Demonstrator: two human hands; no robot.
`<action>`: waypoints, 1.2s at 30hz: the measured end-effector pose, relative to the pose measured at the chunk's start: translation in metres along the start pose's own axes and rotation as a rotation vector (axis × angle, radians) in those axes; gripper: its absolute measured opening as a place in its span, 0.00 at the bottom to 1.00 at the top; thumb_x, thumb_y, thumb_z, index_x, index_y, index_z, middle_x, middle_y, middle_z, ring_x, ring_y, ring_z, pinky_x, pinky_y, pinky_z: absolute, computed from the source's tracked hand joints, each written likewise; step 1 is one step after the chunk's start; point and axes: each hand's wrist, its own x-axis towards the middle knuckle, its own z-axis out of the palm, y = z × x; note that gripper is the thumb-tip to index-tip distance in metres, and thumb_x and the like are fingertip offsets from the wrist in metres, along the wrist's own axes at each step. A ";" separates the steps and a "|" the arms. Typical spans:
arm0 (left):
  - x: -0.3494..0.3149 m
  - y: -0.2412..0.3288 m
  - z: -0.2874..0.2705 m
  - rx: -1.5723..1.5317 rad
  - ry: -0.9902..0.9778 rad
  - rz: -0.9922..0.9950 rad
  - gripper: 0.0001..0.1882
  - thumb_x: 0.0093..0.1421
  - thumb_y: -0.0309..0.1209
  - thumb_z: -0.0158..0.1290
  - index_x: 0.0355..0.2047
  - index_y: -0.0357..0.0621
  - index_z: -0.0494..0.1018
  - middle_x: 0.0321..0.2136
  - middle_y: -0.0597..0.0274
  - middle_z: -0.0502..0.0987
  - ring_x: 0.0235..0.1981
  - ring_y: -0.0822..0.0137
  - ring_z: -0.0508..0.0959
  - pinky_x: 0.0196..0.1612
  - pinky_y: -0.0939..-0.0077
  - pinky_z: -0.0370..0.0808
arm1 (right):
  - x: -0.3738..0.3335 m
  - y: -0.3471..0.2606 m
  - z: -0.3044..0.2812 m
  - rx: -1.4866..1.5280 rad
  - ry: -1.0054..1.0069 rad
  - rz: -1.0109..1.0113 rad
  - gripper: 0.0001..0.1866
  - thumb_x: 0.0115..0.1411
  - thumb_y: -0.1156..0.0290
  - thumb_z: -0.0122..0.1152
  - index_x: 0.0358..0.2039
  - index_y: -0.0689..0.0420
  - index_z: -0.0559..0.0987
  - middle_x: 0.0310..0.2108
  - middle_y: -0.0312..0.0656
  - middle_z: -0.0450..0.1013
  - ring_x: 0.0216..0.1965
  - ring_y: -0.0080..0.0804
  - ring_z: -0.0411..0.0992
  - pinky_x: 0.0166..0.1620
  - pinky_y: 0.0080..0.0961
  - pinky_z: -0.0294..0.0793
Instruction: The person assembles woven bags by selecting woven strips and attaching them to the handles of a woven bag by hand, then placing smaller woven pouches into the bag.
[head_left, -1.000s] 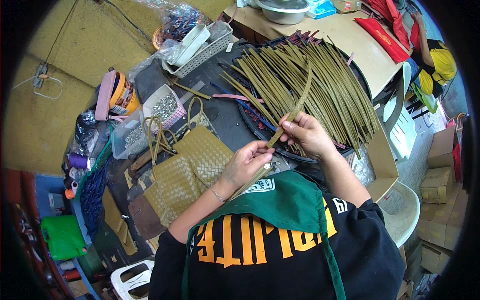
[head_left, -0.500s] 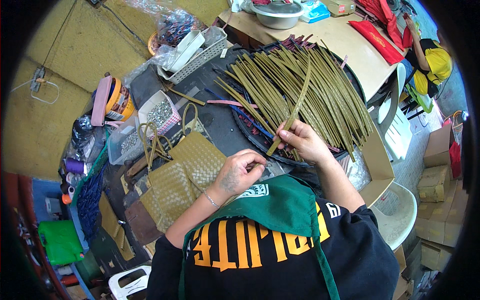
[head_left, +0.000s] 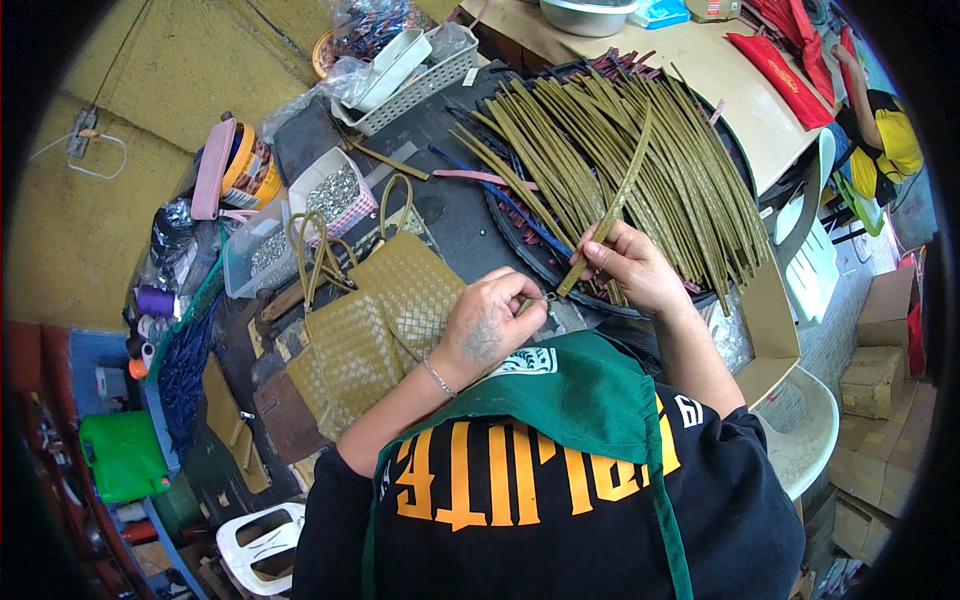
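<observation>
My right hand (head_left: pixel 640 268) pinches a flat olive strap (head_left: pixel 628 185) near its lower end; the rest slants up over a big pile of similar straps (head_left: pixel 680 190). Just to the left, my left hand (head_left: pixel 492 322) is closed, thumb against curled fingers. At its fingertips a small shiny metal piece (head_left: pixel 547 297) shows, apparently a ring or buckle, mostly hidden by the fingers. The strap's lower end points toward it, with a gap between. Beside my left forearm lie olive woven bags (head_left: pixel 350 350) with thin looped handles.
The straps rest on a round black tray (head_left: pixel 745 130). Left of it stand a box of metal fittings (head_left: pixel 335 190), a clear bin (head_left: pixel 255 265) and a grey perforated basket (head_left: pixel 415 95). A cardboard box (head_left: pixel 765 320) sits at right. Another person (head_left: pixel 890 130) works at the far right.
The whole view has shifted slightly, moving the scene to the right. The small metal piece at my left fingertips now shows. My right hand still holds the strap.
</observation>
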 end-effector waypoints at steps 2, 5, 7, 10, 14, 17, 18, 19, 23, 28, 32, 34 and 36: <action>-0.001 -0.007 0.007 -0.079 0.019 -0.012 0.05 0.46 0.25 0.52 0.23 0.35 0.70 0.19 0.65 0.68 0.19 0.79 0.68 0.22 0.85 0.66 | 0.001 0.002 0.001 0.012 -0.014 -0.004 0.08 0.56 0.66 0.48 0.32 0.58 0.68 0.25 0.33 0.69 0.24 0.15 0.65 0.26 0.11 0.64; -0.004 -0.014 0.012 -0.352 -0.030 -0.210 0.03 0.51 0.24 0.48 0.25 0.36 0.68 0.24 0.67 0.69 0.23 0.79 0.69 0.27 0.88 0.67 | -0.002 -0.003 0.005 0.091 -0.025 0.093 0.08 0.56 0.68 0.48 0.32 0.59 0.68 0.26 0.37 0.69 0.23 0.18 0.66 0.27 0.12 0.65; -0.005 -0.021 0.014 -0.797 -0.128 -0.360 0.03 0.53 0.23 0.46 0.28 0.37 0.66 0.28 0.66 0.70 0.30 0.79 0.70 0.33 0.88 0.67 | -0.003 -0.002 0.005 0.235 0.017 0.124 0.07 0.54 0.70 0.50 0.31 0.58 0.68 0.25 0.37 0.70 0.21 0.18 0.67 0.25 0.10 0.66; -0.006 -0.021 0.015 -0.864 -0.137 -0.373 0.03 0.54 0.23 0.45 0.30 0.38 0.65 0.28 0.66 0.69 0.32 0.80 0.68 0.35 0.89 0.65 | -0.005 0.001 0.005 0.275 0.004 0.093 0.08 0.52 0.74 0.53 0.32 0.59 0.67 0.25 0.38 0.70 0.22 0.20 0.69 0.25 0.11 0.68; -0.004 -0.017 0.013 -0.840 -0.141 -0.376 0.03 0.54 0.23 0.45 0.30 0.38 0.65 0.27 0.67 0.69 0.30 0.80 0.67 0.35 0.89 0.65 | -0.001 0.003 0.008 0.355 -0.008 0.055 0.10 0.49 0.77 0.56 0.32 0.58 0.67 0.25 0.39 0.70 0.24 0.22 0.70 0.26 0.12 0.70; -0.004 -0.015 0.012 -0.789 -0.153 -0.394 0.03 0.54 0.23 0.45 0.30 0.38 0.65 0.27 0.67 0.69 0.30 0.79 0.68 0.35 0.88 0.65 | -0.001 0.007 0.012 0.376 -0.019 0.078 0.12 0.48 0.79 0.56 0.33 0.58 0.66 0.26 0.39 0.70 0.25 0.23 0.71 0.27 0.13 0.71; -0.004 -0.015 0.013 -0.792 -0.132 -0.373 0.04 0.54 0.24 0.46 0.30 0.38 0.65 0.26 0.68 0.68 0.28 0.81 0.67 0.32 0.89 0.66 | -0.002 0.007 0.014 0.353 -0.006 0.080 0.12 0.49 0.78 0.56 0.33 0.58 0.66 0.26 0.39 0.70 0.25 0.24 0.71 0.28 0.14 0.72; -0.004 -0.016 0.013 -0.796 -0.111 -0.352 0.05 0.53 0.24 0.46 0.31 0.37 0.65 0.25 0.69 0.67 0.25 0.82 0.67 0.29 0.90 0.66 | -0.002 0.008 0.015 0.330 0.007 0.082 0.12 0.49 0.78 0.55 0.34 0.58 0.65 0.26 0.39 0.70 0.26 0.24 0.71 0.28 0.14 0.72; -0.005 -0.018 0.013 -0.802 -0.141 -0.352 0.04 0.54 0.23 0.45 0.31 0.37 0.64 0.29 0.64 0.70 0.32 0.78 0.69 0.37 0.87 0.66 | -0.004 0.007 0.021 0.315 0.032 0.029 0.12 0.49 0.78 0.55 0.34 0.58 0.65 0.27 0.39 0.70 0.26 0.24 0.71 0.28 0.14 0.72; -0.006 -0.011 0.012 -0.893 -0.142 -0.322 0.05 0.55 0.25 0.44 0.32 0.37 0.64 0.30 0.63 0.70 0.34 0.76 0.70 0.38 0.86 0.67 | -0.007 0.009 0.025 0.247 0.074 -0.054 0.13 0.49 0.80 0.55 0.34 0.59 0.64 0.27 0.39 0.69 0.26 0.22 0.70 0.28 0.14 0.72; -0.004 -0.013 0.014 -0.751 -0.150 -0.320 0.06 0.56 0.26 0.44 0.32 0.36 0.65 0.28 0.63 0.71 0.33 0.77 0.70 0.37 0.86 0.67 | -0.009 0.009 0.024 0.247 0.084 -0.054 0.13 0.49 0.80 0.55 0.34 0.59 0.64 0.27 0.39 0.69 0.26 0.22 0.70 0.28 0.13 0.71; -0.002 -0.013 0.016 -0.689 -0.177 -0.350 0.07 0.56 0.27 0.44 0.31 0.36 0.67 0.27 0.63 0.71 0.31 0.77 0.71 0.36 0.87 0.68 | -0.009 0.007 0.024 0.271 0.088 -0.066 0.13 0.49 0.81 0.55 0.34 0.60 0.64 0.27 0.39 0.69 0.25 0.22 0.69 0.29 0.14 0.71; -0.001 -0.013 0.016 -0.635 -0.173 -0.323 0.07 0.56 0.27 0.44 0.31 0.36 0.67 0.27 0.63 0.71 0.31 0.77 0.71 0.36 0.87 0.68 | -0.009 0.006 0.025 0.243 0.096 -0.081 0.13 0.49 0.81 0.55 0.34 0.60 0.64 0.27 0.39 0.69 0.25 0.22 0.69 0.29 0.14 0.71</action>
